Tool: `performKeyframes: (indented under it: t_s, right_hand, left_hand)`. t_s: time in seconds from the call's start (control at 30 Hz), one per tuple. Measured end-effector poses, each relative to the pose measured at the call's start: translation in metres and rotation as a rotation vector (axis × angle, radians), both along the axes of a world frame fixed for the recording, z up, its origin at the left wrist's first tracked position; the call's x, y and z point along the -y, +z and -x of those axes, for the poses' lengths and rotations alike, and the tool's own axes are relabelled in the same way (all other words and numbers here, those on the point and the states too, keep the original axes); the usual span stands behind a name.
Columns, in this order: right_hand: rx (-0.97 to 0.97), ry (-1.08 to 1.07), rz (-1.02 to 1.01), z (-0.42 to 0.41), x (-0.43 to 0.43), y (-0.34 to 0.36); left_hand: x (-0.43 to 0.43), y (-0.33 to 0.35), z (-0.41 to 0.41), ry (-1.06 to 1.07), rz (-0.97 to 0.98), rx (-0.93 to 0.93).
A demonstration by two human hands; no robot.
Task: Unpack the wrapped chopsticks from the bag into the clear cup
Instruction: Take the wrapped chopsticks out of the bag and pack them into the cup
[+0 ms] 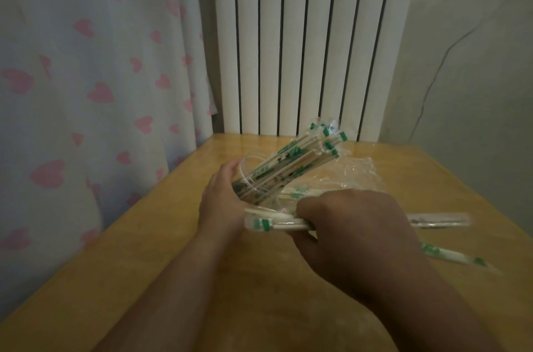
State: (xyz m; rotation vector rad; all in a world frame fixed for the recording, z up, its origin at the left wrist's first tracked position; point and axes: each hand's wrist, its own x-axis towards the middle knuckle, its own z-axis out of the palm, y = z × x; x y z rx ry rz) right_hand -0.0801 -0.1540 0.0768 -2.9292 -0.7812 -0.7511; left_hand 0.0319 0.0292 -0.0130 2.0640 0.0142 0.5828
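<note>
Checking in from the remote seat: the left hand [222, 199] is curled round the clear cup [248, 170], a smooth see-through plastic cylinder tipped over toward the right. A bundle of wrapped chopsticks [297, 158] pokes out of it, thin pale wooden sticks in glossy sleeves with green print. The right hand [354, 225] grips a few more wrapped pairs [268, 223], held level with their ends pointing at the left palm. The crinkly clear bag [357, 173] lies on the bench [230, 308] behind the hands, with two loose pairs [438, 220] off to the right. The bench is smooth yellowish wood. There's a white ribbed radiator [302, 34] at the back and a heart-print curtain [86, 63] on the left.
</note>
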Motion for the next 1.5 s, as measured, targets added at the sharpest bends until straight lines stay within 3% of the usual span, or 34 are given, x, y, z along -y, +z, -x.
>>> performKeyframes:
  t_s: [0.2, 0.47, 0.7, 0.97, 1.13, 1.23, 1.5]
  right_hand:
    - [0.251, 0.016, -0.197, 0.004, 0.008, 0.002]
    - [0.395, 0.025, -0.162, -0.019, 0.007, -0.011]
    - [0.486, -0.096, -0.511, -0.021, 0.016, -0.013]
    - [0.674, 0.152, -0.998, -0.03, 0.024, -0.015]
    - [0.626, 0.282, -1.294, -0.03, 0.026, -0.008]
    - [0.471, 0.276, -1.422, -0.024, 0.019, -0.007]
    - [0.168, 0.161, -1.406, -0.03, 0.009, -0.015]
  left_hand:
    - [0.001, -0.001, 0.001, 0.008, 0.002, 0.004]
    - [0.005, 0.005, 0.008, -0.012, 0.04, -0.007]
    - [0.002, 0.007, 0.01, -0.005, 0.057, -0.048]
    - [0.005, 0.011, 0.013, -0.04, 0.035, -0.061]
    - [0.007, 0.012, 0.015, -0.061, -0.004, -0.06]
    - [0.007, 0.013, 0.014, -0.078, -0.007, -0.054]
    - [0.008, 0.013, 0.016, -0.081, -0.039, -0.047]
